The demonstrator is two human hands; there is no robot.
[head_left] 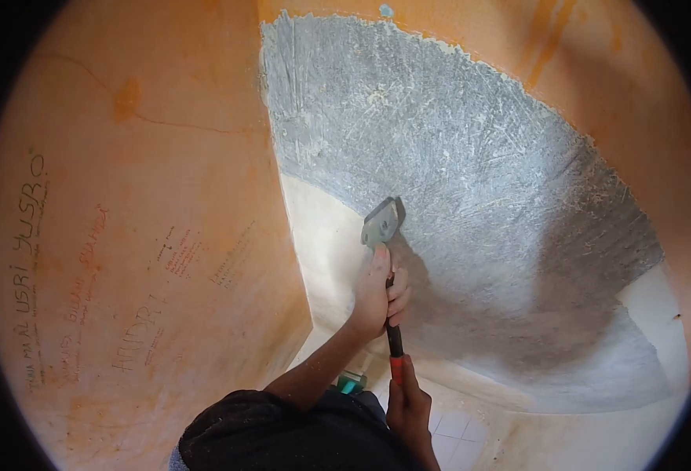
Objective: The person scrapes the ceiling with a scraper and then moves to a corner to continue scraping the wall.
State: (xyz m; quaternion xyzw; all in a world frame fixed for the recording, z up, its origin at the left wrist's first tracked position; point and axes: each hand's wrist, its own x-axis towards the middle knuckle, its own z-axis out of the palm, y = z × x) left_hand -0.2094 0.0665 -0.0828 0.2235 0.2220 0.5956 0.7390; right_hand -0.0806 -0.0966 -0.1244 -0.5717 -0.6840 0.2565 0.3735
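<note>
A long-handled scraper (395, 339) with a flat grey metal head and a black and red handle is held up against the wall. My left hand (377, 294) is closed round the upper handle, thumb just below the head. Lower down, my right hand (410, 399) grips the red part of the handle. The scraper's head lies at the border between a bare grey, scratched patch (455, 133) of wall and a smooth off-white strip (318, 228). Ragged paint edges run along the top of the grey patch.
On the left stands an orange wall (180, 180) with handwriting and a crack. Below are pale floor tiles (455, 428) and a green object (351, 383), partly hidden by my body. Another off-white area (650, 302) shows at the right, and shadows fall across the grey patch.
</note>
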